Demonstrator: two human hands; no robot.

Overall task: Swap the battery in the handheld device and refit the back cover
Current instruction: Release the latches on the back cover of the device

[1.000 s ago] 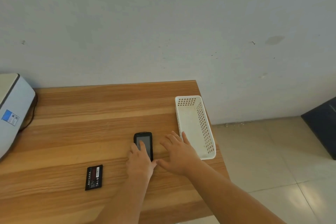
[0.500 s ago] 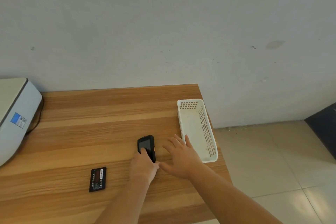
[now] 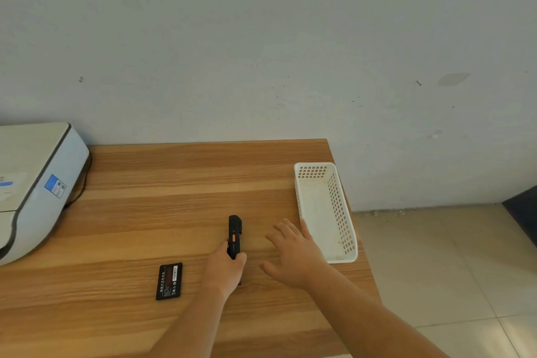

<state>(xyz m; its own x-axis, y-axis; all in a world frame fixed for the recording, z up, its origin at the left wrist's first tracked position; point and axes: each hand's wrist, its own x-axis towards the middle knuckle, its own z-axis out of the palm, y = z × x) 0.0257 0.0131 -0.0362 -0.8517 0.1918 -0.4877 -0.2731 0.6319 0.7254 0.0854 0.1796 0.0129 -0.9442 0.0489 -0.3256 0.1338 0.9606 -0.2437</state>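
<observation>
The black handheld device (image 3: 234, 234) stands on its long edge on the wooden table (image 3: 174, 189), its side with an orange button facing up. My left hand (image 3: 225, 269) grips its near end. My right hand (image 3: 293, 253) rests flat on the table just right of the device, fingers spread, holding nothing. A loose black battery (image 3: 169, 281) with a label lies flat on the table to the left of my left hand.
A white perforated plastic basket (image 3: 340, 212) sits at the table's right edge, touching my right fingertips. A white printer (image 3: 35, 183) with a cable stands at the far left. Beyond the table's right edge is tiled floor (image 3: 436, 264).
My left hand has closed on the device and tipped it from lying screen-up onto its side edge. My right hand has stayed flat beside it.
</observation>
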